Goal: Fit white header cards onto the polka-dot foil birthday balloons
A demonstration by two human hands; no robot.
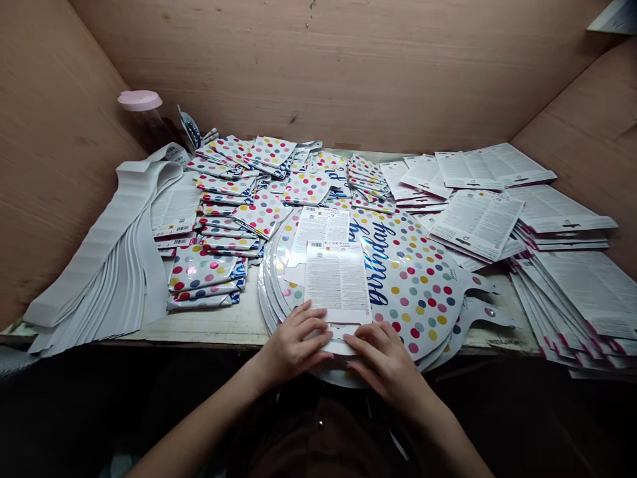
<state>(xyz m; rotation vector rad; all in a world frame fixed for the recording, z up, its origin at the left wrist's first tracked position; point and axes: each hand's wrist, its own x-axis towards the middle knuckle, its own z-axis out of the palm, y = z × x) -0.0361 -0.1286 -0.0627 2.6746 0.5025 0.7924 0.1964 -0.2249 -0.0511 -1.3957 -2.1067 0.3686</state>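
A white printed cardboard envelope (336,285) lies in front of me with its text side up and a flap at its near end. My left hand (300,342) pinches the flap's left side, fingers on top and thumb towards me. At the right side of the same flap, my right hand (384,357) is closed in a like way. Under the envelope is a stack of flat round foil balloons (405,265) with coloured dots and blue "birthday" lettering. Another printed envelope (323,226) lies just beyond, partly covered by the first.
Folded dotted foil balloons (204,272) are piled at the left and back. A fanned bundle of white strips (107,259) hangs over the left front edge. Stacks of printed envelopes (572,285) fill the right. A pink-lidded bottle (141,103) stands by the wooden walls (323,73).
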